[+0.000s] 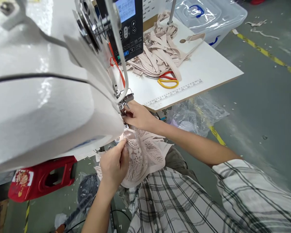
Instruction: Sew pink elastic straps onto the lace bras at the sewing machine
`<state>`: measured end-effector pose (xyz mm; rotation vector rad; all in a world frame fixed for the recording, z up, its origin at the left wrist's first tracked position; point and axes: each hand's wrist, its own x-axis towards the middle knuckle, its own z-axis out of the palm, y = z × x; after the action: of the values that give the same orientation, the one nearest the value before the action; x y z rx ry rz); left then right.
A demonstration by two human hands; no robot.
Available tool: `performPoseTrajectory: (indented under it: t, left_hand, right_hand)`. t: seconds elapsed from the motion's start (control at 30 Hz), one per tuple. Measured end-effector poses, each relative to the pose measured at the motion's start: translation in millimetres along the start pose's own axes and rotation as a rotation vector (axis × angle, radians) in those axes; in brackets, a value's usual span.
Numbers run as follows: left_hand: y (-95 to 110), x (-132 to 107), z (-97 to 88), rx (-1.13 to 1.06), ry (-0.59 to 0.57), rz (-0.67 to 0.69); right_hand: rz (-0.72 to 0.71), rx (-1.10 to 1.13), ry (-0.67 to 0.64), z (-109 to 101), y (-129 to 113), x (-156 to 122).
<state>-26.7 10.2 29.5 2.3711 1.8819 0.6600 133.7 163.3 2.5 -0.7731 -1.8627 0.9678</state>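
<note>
A pale pink lace bra [135, 158] hangs from the sewing machine's needle area down toward my lap. My left hand [115, 163] is closed, thumb and fingers pinching the scalloped lace edge just below the machine head. Close by the presser foot [123, 105], my right hand [140, 117] has its fingers bent together on the bra's upper part; its fingertips are partly hidden by the metal parts. The white sewing machine [50, 106] fills the left side and covers the stitching spot.
On the white table [215, 64] lie a heap of beige straps [157, 55], scissors [168, 82] with red and yellow handles, and a printed ruler [174, 93]. A control panel [128, 32] stands behind. A clear plastic box [208, 19], red stool [43, 178] and plastic bag [194, 116] are around.
</note>
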Motion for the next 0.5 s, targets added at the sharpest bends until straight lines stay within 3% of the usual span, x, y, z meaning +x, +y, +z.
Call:
performPoseTrajectory:
  t: [0.1, 0.2, 0.27, 0.37, 0.5]
  left_hand:
    - [-0.7, -7.9, 1.3, 0.011, 0.114, -0.060]
    - [12.2, -12.3, 4.5, 0.075, 0.282, 0.014]
    - [27.0, -12.5, 7.3, 0.114, 0.253, 0.071]
    - [45.6, -10.8, 10.7, 0.158, 0.132, 0.046]
    - [50.6, -10.8, 12.0, 0.155, 0.103, -0.002]
  right_hand:
    - [0.007, -0.015, -0.007, 0.4, -1.4, -1.1]
    - [0.036, -0.040, -0.028, 1.1, -4.4, -2.0]
    - [0.050, -0.063, -0.033, 1.7, -6.7, -1.8]
    - [0.060, -0.094, -0.039, 1.7, -10.4, 0.0]
    - [0.112, -0.155, -0.076, 0.5, -15.6, 3.3]
